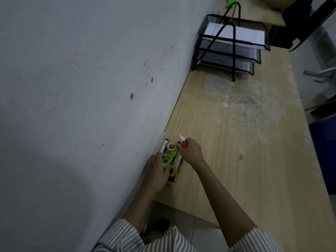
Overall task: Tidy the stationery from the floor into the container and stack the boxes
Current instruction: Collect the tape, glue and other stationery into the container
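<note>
The container [168, 135] sits on the pale wooden desk [236, 142], at its near end and right up against the grey wall [72, 88]. It is a small oblong box with clear, slightly milky sides, and it is crammed. A white marker [163, 146] lies along the wall side, a tan tape roll [171, 146] stands beside it, and bright green pieces [168, 157] crowd the middle, with yellow and dark things packed below them.

The right hand [191, 150] is closed round a red-and-white piece [184, 142], held just over the container's far corner with its white tip pointing away. The left hand [157, 171] is curled at the container's wall-side edge, its fingers among the green pieces. In this dim light I cannot tell whether it grips the rim or one of the pieces.

Both arms come out of striped sleeves [127, 239]. Further along the desk stands a black mesh tray rack [254, 59] with white paper [236, 33] in its top tier. A whitish smear [245, 99] marks the desktop between the rack and the hands.
</note>
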